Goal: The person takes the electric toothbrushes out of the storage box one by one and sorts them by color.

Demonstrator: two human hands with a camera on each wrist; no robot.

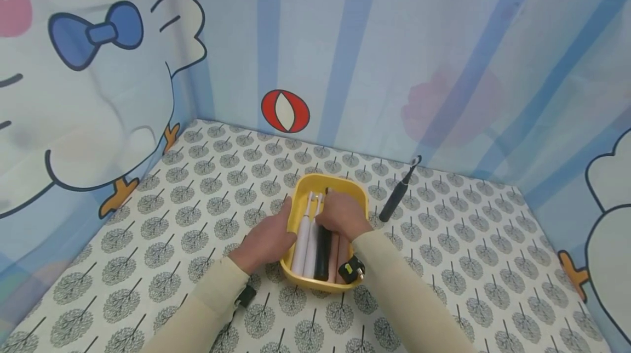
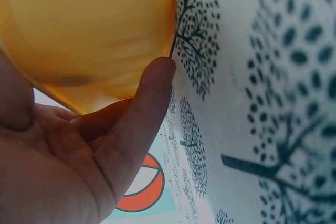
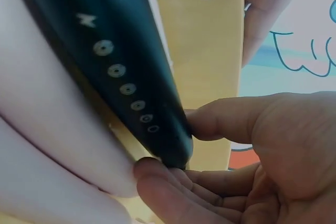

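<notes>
Black toothbrush (image 1: 322, 257) lengthwise in yellow tray (image 1: 315, 285), base end nearest.

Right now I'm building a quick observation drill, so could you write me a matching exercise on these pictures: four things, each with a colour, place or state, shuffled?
Things:
1. Container
2. White toothbrushes
3. Left grip
4. Right grip

Descriptions:
A. On the black toothbrush inside the container
B. Side by side, left of that black toothbrush in the head view
C. Yellow, on tree-patterned cloth
D. Holding the container's side

Pairs: 1-C, 2-B, 3-D, 4-A
</notes>
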